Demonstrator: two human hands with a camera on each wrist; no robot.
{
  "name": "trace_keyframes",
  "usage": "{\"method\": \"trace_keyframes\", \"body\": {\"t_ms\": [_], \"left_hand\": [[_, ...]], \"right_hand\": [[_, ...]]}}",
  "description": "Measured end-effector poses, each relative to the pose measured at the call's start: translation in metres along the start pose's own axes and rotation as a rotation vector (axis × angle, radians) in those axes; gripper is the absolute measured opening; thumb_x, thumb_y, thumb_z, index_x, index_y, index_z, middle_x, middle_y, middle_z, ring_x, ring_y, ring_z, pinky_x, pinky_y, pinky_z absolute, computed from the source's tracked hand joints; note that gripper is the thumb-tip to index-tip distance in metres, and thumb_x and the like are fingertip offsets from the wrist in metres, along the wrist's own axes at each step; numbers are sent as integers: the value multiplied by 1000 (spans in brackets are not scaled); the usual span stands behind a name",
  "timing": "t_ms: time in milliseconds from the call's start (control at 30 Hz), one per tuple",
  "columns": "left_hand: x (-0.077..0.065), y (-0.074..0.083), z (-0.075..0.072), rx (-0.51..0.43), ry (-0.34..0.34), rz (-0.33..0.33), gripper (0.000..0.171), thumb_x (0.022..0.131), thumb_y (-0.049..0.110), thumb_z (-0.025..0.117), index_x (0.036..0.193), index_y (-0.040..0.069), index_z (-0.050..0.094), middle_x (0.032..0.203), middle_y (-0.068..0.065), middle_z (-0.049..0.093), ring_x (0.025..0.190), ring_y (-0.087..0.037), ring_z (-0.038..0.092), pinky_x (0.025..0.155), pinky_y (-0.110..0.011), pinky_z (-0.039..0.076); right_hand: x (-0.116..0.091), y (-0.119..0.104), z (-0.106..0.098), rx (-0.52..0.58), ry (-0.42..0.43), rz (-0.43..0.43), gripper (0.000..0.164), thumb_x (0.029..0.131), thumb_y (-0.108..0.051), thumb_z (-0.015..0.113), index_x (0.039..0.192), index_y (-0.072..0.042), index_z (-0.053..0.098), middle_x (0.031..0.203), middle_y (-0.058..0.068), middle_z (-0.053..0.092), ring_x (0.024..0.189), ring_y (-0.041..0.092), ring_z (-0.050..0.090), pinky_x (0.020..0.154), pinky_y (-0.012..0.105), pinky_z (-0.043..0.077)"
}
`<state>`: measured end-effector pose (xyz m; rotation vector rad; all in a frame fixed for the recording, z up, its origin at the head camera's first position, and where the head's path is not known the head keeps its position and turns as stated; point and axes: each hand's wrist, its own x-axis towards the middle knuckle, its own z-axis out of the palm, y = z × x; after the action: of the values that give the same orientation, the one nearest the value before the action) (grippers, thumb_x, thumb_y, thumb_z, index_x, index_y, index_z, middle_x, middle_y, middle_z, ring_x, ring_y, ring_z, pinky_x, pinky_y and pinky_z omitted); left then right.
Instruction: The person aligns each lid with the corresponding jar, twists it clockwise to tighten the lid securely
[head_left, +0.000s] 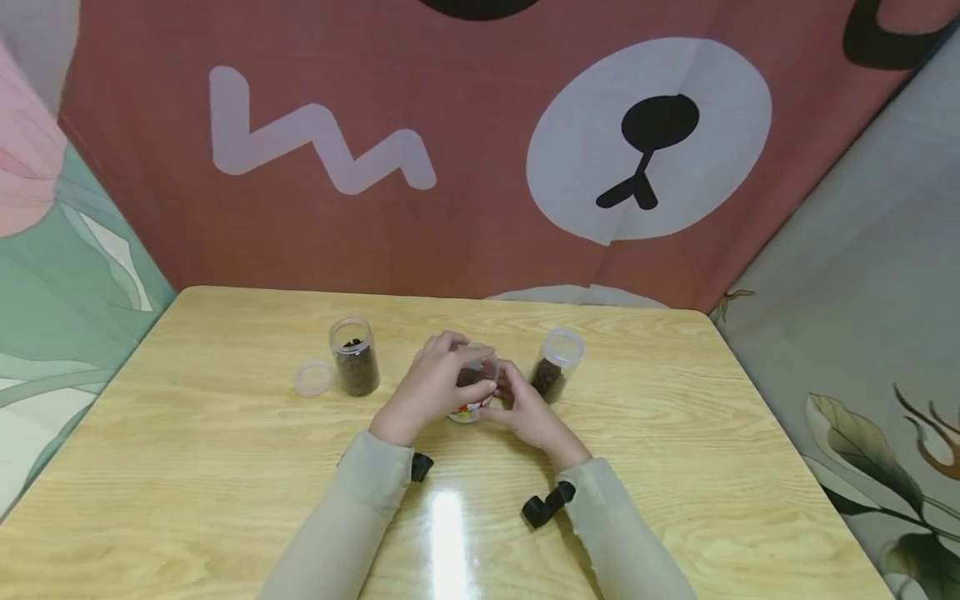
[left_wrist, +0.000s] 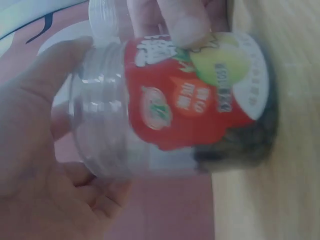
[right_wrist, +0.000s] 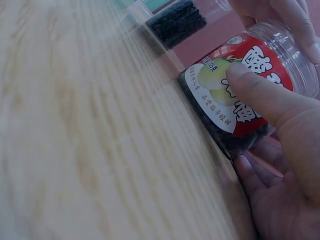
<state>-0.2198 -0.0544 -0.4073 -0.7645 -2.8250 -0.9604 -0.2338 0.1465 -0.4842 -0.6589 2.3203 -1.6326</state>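
A clear plastic jar (head_left: 467, 412) with a red fruit label and dark pieces in its bottom stands on the table between both hands. From above, my left hand (head_left: 429, 385) grips its clear top, thumb and fingers on opposite sides in the left wrist view. Whether a lid sits there I cannot tell. My right hand (head_left: 534, 414) holds the jar's lower body; its thumb (right_wrist: 255, 90) presses on the label. An uncovered jar (head_left: 357, 367) of dark pieces stands left, beside a clear lid (head_left: 312, 378). Close to the right hand is another clear jar (head_left: 551, 377), with a whitish top.
The wooden table (head_left: 225, 483) ends at a printed cloth backdrop (head_left: 465, 242) behind the jars. Patterned cloth (head_left: 847, 333) hangs along the right side as well. Black wrist devices (head_left: 546, 505) are worn at both sleeves.
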Motion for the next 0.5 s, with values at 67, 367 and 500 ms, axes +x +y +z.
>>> {"method": "trace_keyframes", "body": {"t_ms": [67, 367, 500], "left_hand": [[-2, -5, -1, -10, -19, 0, 51, 95, 39, 72, 142, 20, 62, 146, -18, 49, 134, -37, 44, 109, -59, 37], [-1, -32, -15, -153, -141, 52, 63, 93, 35, 77, 148, 14, 54, 154, -18, 42, 142, -38, 38, 111, -56, 40], [1, -37, -16, -188, -157, 28, 76, 89, 34, 81, 152, 8, 47, 157, -17, 38, 144, -37, 36, 115, -56, 34]], "right_hand": [[1, 0, 1, 5, -17, 2, 70, 92, -12, 77, 150, -12, 37, 147, 10, 49, 134, 27, 49, 113, 46, 40], [2, 1, 3, -12, 0, -5, 70, 91, -9, 78, 148, -9, 38, 143, 12, 51, 131, 28, 51, 112, 44, 41], [2, 1, 1, -43, 36, -2, 72, 88, -9, 81, 148, -8, 40, 142, 13, 53, 129, 28, 53, 111, 43, 43]]}}
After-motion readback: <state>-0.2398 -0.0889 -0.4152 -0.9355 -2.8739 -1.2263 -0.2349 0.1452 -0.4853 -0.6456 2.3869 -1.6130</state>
